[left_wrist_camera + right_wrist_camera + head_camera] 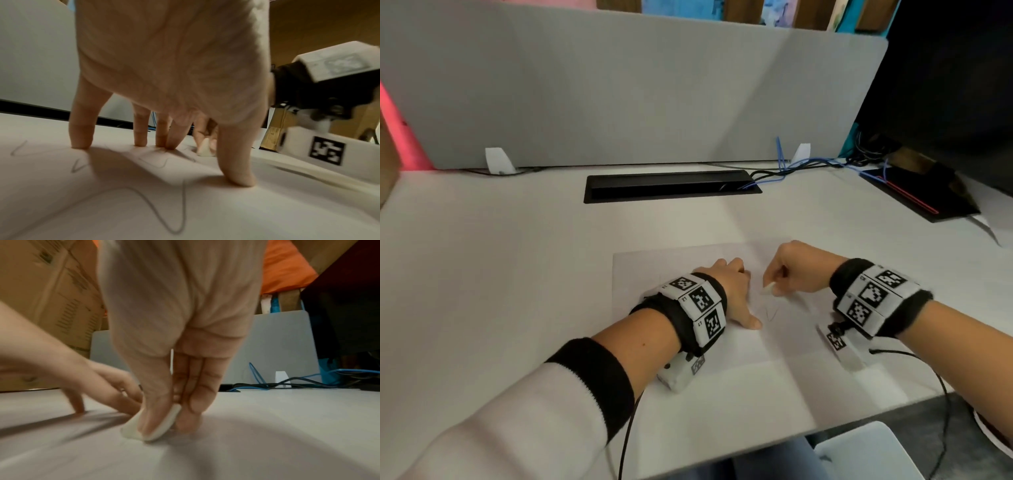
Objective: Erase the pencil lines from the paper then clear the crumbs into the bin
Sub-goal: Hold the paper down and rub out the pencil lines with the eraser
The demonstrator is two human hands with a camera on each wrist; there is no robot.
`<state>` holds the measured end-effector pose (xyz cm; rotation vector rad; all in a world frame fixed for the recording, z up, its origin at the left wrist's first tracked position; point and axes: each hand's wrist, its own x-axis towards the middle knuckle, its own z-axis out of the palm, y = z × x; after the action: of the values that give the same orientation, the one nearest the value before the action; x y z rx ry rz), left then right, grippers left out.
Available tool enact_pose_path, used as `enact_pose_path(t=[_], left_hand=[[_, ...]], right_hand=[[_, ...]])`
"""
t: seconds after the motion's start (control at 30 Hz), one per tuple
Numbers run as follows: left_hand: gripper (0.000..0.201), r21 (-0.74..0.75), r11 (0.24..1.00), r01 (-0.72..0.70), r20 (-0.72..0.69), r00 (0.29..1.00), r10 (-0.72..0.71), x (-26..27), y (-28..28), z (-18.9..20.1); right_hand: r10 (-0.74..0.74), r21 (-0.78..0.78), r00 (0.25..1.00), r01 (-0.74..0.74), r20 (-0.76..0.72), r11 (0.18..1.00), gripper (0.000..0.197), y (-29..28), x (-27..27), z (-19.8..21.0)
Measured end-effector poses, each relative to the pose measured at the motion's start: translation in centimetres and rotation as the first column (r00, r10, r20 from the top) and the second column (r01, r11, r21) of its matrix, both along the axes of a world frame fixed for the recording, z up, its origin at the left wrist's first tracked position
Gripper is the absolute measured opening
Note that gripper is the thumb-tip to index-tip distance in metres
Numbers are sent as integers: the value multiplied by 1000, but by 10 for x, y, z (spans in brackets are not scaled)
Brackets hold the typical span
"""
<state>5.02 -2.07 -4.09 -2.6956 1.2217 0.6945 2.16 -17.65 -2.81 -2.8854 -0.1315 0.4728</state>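
Note:
A white sheet of paper (654,270) lies flat on the desk with wavy pencil lines (144,199) drawn on it. My left hand (736,294) presses the sheet down with spread, straight fingers (80,138). Just to its right, my right hand (791,274) pinches a small white eraser (156,426) between thumb and fingers, its lower edge touching the paper. The eraser (768,289) also shows in the head view and, in the left wrist view, the eraser (204,149) sits behind the left thumb. No bin is in view.
A grey divider panel (619,85) stands along the desk's back edge. In front of it is a black cable slot (671,186) with blue and black cables (801,164). A dark monitor (945,85) stands at the right. A pale chair seat (866,452) sits below the desk's front edge.

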Motion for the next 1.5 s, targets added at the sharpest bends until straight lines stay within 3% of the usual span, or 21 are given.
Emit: enact_pose_path(t=[0.1,0.27,0.43,0.6,0.77,0.93,1.1,1.27,1.5], left_hand=[[82,6,1000,-7,6,1000,7,0,-1,0],[82,16,1000,-14,-7,1000,14,0,-2,-1],[83,30,999,-27,4,1000,27,-1,-2,0],[86,35,998,-48,2,999,48,-3,-1,1],[89,47,997,-68,-13,998,68,-4,-2,4],[86,37,996,-86,-22,996,87,-5,-1,4],[87,47,994,-100,-16,995,101,-6,-2,4],[90,35,994,-108,-26,994,109,-6,-1,4],[91,33,991,-129,-24,991,130,-4,-2,2]], right_hand=[[45,7,995,-44,-93,999,14,-2,-11,3],[18,8,997,-19,76,1000,16,1,11,1],[95,19,993,-94,-66,995,15,-2,-10,-1],[80,16,994,-82,74,997,19,1,9,3],[166,25,984,-165,-63,986,17,-4,-12,-1],[71,45,993,-76,97,996,17,-6,9,3],[185,31,980,-183,-73,983,17,-10,-17,1],[106,34,989,-110,102,993,19,-5,7,7],[195,60,979,-192,-53,980,19,-8,-16,2]])
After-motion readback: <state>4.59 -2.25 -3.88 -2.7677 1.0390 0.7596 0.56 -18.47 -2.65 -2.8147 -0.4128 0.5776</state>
